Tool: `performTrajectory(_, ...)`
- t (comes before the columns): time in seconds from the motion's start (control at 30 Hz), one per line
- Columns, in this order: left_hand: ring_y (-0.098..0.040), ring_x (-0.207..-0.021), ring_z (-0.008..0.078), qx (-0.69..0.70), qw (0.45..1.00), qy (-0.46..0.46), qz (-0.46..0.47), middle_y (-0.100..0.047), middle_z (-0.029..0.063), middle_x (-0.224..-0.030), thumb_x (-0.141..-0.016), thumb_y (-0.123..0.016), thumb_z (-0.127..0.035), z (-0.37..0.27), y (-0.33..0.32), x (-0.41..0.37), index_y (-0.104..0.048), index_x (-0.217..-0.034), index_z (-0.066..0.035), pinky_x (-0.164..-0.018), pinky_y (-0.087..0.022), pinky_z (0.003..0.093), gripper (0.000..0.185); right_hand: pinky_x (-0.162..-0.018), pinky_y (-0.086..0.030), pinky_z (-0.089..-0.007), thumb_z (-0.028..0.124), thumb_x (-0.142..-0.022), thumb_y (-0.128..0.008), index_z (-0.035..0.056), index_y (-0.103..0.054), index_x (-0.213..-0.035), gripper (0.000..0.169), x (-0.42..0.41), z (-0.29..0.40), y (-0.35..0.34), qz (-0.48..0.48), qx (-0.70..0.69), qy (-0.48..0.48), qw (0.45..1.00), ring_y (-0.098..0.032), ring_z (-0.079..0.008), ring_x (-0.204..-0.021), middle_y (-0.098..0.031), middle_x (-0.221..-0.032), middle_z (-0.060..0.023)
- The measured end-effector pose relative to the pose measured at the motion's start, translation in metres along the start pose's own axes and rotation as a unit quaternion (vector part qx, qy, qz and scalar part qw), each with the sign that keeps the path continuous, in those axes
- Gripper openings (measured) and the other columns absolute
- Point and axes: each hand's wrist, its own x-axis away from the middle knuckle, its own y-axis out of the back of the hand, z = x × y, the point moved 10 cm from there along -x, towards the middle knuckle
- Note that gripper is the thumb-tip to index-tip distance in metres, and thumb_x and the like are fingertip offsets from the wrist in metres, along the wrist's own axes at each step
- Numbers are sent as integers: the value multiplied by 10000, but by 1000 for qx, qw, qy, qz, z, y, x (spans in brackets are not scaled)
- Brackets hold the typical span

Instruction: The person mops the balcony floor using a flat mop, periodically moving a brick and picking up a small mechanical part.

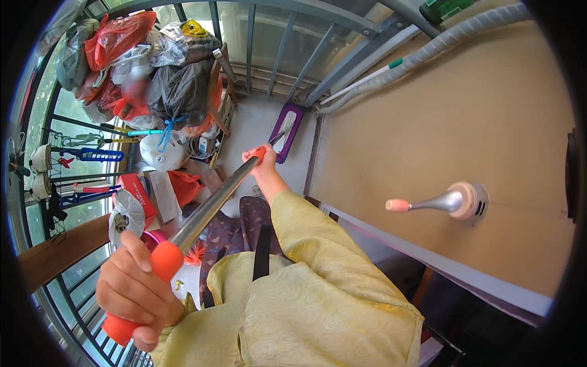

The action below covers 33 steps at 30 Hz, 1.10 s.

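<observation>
My left hand [137, 289] is wrapped around the orange grip [167, 260] at the top end of a shiny metal mop pole [215, 204]. Farther down, my right hand [263, 159] grasps the same pole at a second orange sleeve, with its arm stretched forward. The pole slants away from me to a flat mop head [297, 126] with a purple fringed pad and a pale plate. That head lies on the light floor [247, 121], beside the base of the beige panel and near the railing corner.
Stuffed plastic bags [179, 91] are piled at the far left, above a white rounded container [161, 151]. A red box [137, 197] stands nearer. Metal railings [250, 50] border the floor. At right, a beige panel [412, 137] bears a peach-tipped device [461, 202]; a wrapped hose [440, 50] runs along it.
</observation>
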Motion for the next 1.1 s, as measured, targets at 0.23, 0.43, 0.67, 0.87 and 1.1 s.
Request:
performTrajectory(0.23,-599,-527,98,46,982,35,179,-617,-38,-592,-688,-744,-196,42,-20,-29,-593,-693,-129,-710,-403,246,166,-620,-395,-350,220,-860,-433,102,-402,-653,240,-38,21,-20,17,-26,17,999,-435,-189,-509,-452,-535,-58)
performTrajectory(0.43,-583,-518,152,17,956,133,261,-575,-8,-562,-639,-715,-121,89,-33,-29,-578,-651,-102,-685,-444,311,139,-601,-399,-354,243,-890,-416,109,-415,-645,279,-74,34,-15,0,14,39,999,-453,-178,-487,-477,-545,-46)
performTrajectory(0.67,-601,-539,140,24,964,100,244,-587,-13,-570,-648,-713,-140,76,-3,-35,-570,-647,-115,-696,-442,305,145,-569,-394,-371,325,-860,-459,144,-446,-718,231,-76,9,10,-107,119,-2,987,-441,-172,-483,-484,-563,10)
performTrajectory(0.87,-558,-466,20,-28,986,62,155,-584,-117,-520,-696,-726,-272,34,34,-33,-555,-620,-198,-690,-345,217,201,-554,-413,-367,334,-875,-464,126,-435,-765,237,-55,-43,13,-99,120,-24,988,-447,-174,-506,-476,-611,-4)
performTrajectory(1.1,-584,-518,26,-57,982,58,172,-608,-120,-555,-700,-722,-273,19,33,-14,-564,-621,-208,-716,-340,229,189,-557,-423,-369,365,-911,-454,155,-425,-817,233,-52,-39,-28,-87,164,-2,983,-451,-163,-514,-482,-631,4)
